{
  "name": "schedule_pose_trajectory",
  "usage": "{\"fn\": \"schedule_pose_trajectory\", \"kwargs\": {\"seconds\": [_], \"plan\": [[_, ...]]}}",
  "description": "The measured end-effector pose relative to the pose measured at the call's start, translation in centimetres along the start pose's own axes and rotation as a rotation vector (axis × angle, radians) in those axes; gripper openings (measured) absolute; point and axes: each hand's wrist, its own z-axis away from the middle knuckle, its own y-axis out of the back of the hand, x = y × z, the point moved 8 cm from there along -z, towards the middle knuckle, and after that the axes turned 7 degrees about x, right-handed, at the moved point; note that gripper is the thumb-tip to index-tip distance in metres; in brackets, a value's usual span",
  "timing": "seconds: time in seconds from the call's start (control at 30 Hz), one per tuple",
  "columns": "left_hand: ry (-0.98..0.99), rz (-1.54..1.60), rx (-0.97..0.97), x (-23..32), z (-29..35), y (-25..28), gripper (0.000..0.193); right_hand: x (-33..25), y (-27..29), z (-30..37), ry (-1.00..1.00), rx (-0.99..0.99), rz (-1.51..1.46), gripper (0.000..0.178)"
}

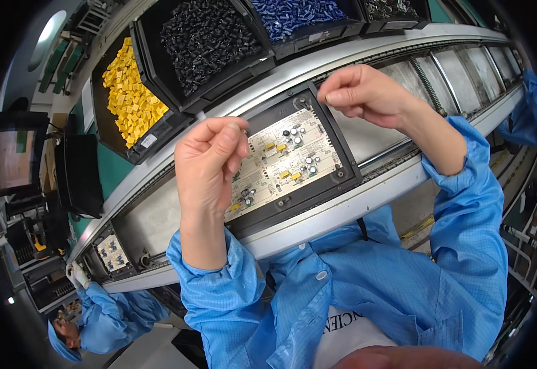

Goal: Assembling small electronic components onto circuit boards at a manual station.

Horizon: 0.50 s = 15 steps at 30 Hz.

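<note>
A black carrier frame (336,184) sits on the conveyor line and holds cream circuit boards (284,157) with small yellow, black and silver parts on them. My left hand (210,163) hovers over the boards' left end, thumb and fingers pinched around something small and dark that I cannot make out. Above the frame's far right corner my right hand (360,92) is raised, its fingertips pinched together; whether it holds a part is unclear. Both forearms wear blue sleeves.
Behind the conveyor (367,203) stand black bins: yellow parts (130,98), black parts (207,37), blue parts (296,15). A second board carrier (113,252) lies down the line at left, near a co-worker in blue (99,307). A monitor (13,157) stands far left.
</note>
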Motion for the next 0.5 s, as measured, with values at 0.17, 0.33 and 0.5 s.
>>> {"fn": "schedule_pose_trajectory", "kwargs": {"seconds": [0.17, 0.33, 0.5], "plan": [[-0.011, -0.107, 0.054, 0.0, 0.4, -0.4, 0.021, -0.7, -2.9, 3.0, 0.145, 0.046, 0.628, 0.014], [-0.165, -0.462, -0.002, -0.3, 0.9, -1.2, 0.023, -0.3, -5.3, 4.7, 0.189, 0.146, 1.054, 0.014], [-0.224, -0.804, -0.052, -0.5, 1.5, -2.8, 0.014, -0.5, -6.2, 5.1, 0.338, 0.256, 1.343, 0.012]]}}
